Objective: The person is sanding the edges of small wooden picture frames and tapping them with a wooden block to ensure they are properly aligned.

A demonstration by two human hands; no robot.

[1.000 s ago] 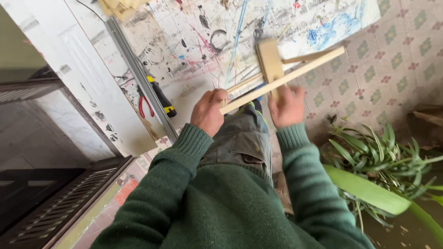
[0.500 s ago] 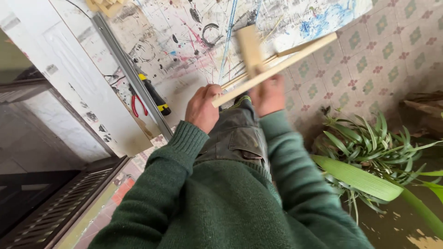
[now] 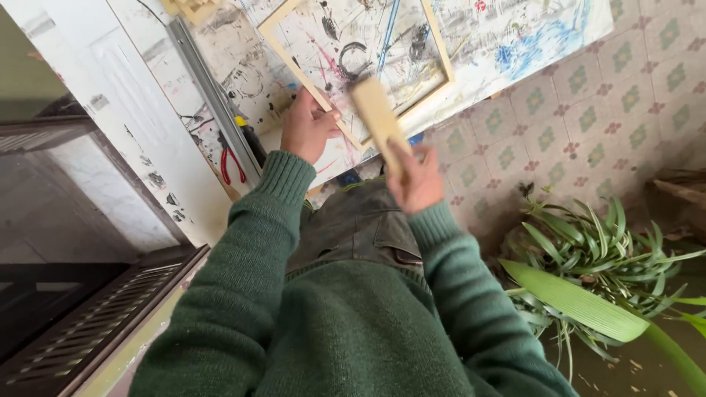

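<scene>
A thin, pale wooden frame (image 3: 438, 56) lies flat against a paint-spattered work board (image 3: 515, 37). My left hand (image 3: 307, 126) grips the frame at its lower left edge. My right hand (image 3: 418, 176) holds a small pale wooden block (image 3: 376, 117) upright, just in front of the frame's lower corner. The block is blurred. Both arms wear green knitted sleeves.
Red-handled pliers (image 3: 231, 163) and a yellow-and-black tool (image 3: 250, 138) lie by a metal rail (image 3: 209, 92) on the board. A tiled floor (image 3: 588, 110) runs to the right. Green long-leaved plants (image 3: 603, 257) stand at the lower right. A dark grille (image 3: 95, 323) sits at lower left.
The frame was held up edge-on between both hands; now it lies flat on the board. My left hand holds its edge and my right hand has the block alone.
</scene>
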